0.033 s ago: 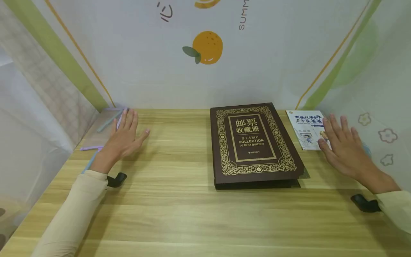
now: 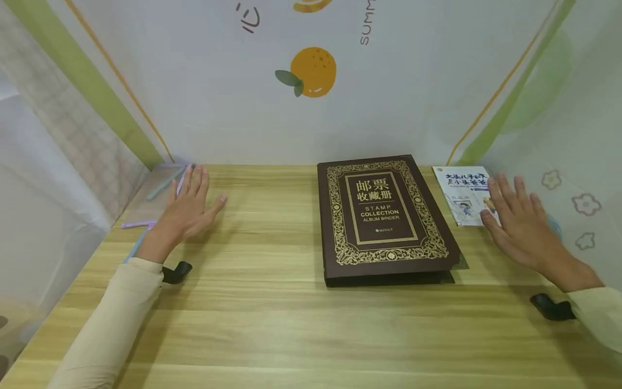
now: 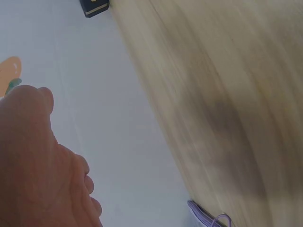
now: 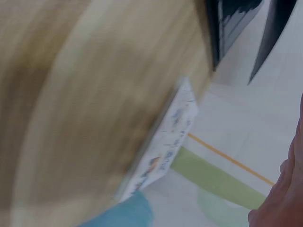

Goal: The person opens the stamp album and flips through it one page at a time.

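My left hand (image 2: 187, 210) is held palm down with straight fingers, over the right side of a see-through pouch (image 2: 157, 186) with purple edging and a light blue strip. It holds nothing. My right hand (image 2: 525, 229), fingers straight and thumb apart, overlaps the right edge of a white children's booklet (image 2: 464, 197) with cartoon figures, and is likewise without any object. Between the hands lies a dark brown stamp album (image 2: 384, 248) with gold ornament, closed, its front cover sloping. In the right wrist view the booklet (image 4: 163, 142) lies flat beside the album (image 4: 232, 28).
Under the right hand a rounded blue thing (image 4: 123, 213) shows partly. A light blue piece (image 2: 136, 246) sticks out by the left wrist. Pale printed curtains (image 2: 218, 119) stand along the back and both sides of the wooden table (image 2: 252, 335).
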### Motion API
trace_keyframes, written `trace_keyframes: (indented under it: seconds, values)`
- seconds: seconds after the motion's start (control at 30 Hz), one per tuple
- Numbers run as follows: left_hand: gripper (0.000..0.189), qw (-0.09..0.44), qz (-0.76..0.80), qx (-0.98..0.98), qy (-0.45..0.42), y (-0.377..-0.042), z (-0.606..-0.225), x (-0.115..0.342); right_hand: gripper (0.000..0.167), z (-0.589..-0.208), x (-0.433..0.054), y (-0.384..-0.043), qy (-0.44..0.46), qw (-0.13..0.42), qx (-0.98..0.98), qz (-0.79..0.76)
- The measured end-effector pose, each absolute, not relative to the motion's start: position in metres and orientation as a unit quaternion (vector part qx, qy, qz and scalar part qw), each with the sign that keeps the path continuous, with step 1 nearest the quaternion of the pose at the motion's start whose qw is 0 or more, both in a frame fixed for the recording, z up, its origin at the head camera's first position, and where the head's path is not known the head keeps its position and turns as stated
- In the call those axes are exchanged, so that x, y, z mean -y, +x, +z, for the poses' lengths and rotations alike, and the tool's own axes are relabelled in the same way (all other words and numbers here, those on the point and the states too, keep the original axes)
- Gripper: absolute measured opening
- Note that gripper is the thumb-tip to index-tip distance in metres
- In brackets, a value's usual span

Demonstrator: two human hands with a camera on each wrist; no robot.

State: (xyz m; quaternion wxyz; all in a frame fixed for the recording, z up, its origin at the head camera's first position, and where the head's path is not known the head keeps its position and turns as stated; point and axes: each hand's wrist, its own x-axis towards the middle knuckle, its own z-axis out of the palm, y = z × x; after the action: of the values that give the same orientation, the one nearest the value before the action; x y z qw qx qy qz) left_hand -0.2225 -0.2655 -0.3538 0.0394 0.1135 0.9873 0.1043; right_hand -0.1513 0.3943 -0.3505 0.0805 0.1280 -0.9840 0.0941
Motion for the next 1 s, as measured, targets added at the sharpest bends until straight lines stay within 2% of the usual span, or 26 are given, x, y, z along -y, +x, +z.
trace_keyframes:
  seconds: [0.2,0.37,0.47,0.67,0.73,0.83,1.0]
  values:
    - [0.091,0.044,0.114,-0.983,0.136,-0.228,-0.346,0.257,0.065,-0.349,-0.388,-0.151,0.12,0.077,0.984,0.106]
    - [0.093,0.047,0.116,-0.975,0.182,-0.225,-0.34,0.223,0.064,-0.342,-0.373,-0.161,0.131,0.078,0.97,0.19]
    - [0.095,0.051,0.12,-0.961,0.243,-0.214,-0.34,0.186,0.062,-0.34,-0.358,-0.171,0.126,0.029,0.956,0.265]
    - [0.101,0.088,0.119,-0.918,0.369,-0.181,-0.352,0.109,0.07,-0.348,-0.335,-0.179,0.069,-0.144,0.896,0.415]
    - [0.104,0.096,0.113,-0.906,0.396,-0.174,-0.355,0.09,0.074,-0.35,-0.331,-0.179,0.049,-0.184,0.864,0.465]
    - [0.103,0.102,0.095,-0.896,0.421,-0.169,-0.355,0.073,0.077,-0.352,-0.327,-0.181,0.03,-0.21,0.829,0.518]
    - [0.099,0.119,0.075,-0.895,0.423,-0.168,-0.351,0.063,0.074,-0.346,-0.324,-0.183,0.025,-0.194,0.79,0.581]
